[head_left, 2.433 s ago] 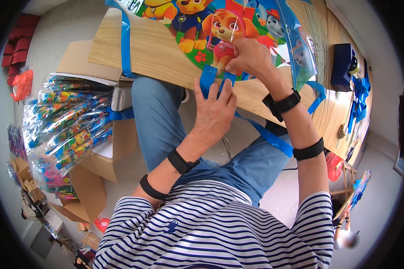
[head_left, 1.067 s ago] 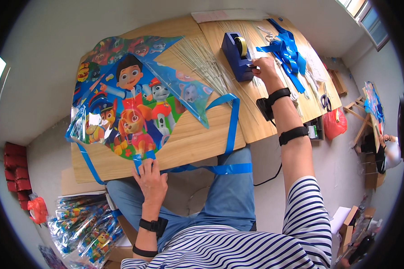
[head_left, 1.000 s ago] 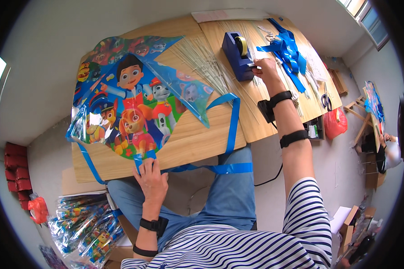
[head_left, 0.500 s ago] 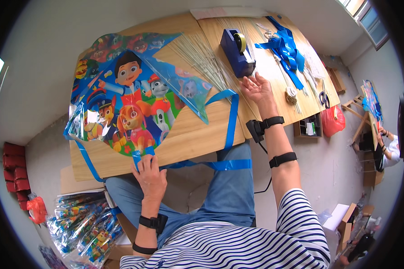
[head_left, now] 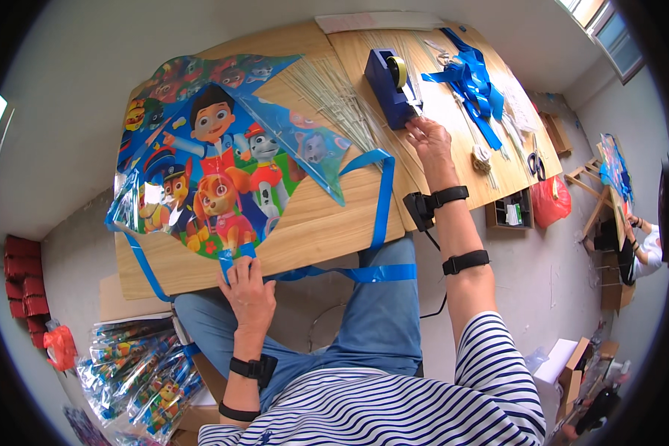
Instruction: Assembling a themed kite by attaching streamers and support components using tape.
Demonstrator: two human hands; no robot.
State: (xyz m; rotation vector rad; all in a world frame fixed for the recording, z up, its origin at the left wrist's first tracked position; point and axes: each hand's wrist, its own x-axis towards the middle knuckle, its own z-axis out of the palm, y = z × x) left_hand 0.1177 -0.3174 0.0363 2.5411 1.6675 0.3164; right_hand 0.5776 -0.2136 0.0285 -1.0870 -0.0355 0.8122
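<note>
A large printed cartoon kite sheet lies on the left of the table, with blue and clear plastic edges. At its near tip my left hand rests palm down, fingers stretched out on a short end of blue ribbon by the table edge. My right hand is at the front of a dark blue tape dispenser, fingertips pinched at its cutting edge beside the yellow-cored tape roll. Its fingers partly hide the tape end.
Thin pale rods lie behind the kite. To the right are a heap of blue ribbon, a ball of string and scissors. Packaged kites are piled low at left. Another person works at far right.
My right hand has turned and moved slightly up to the dispenser's front, its fingers going from spread to pinched. My left hand and the kite stay put.
</note>
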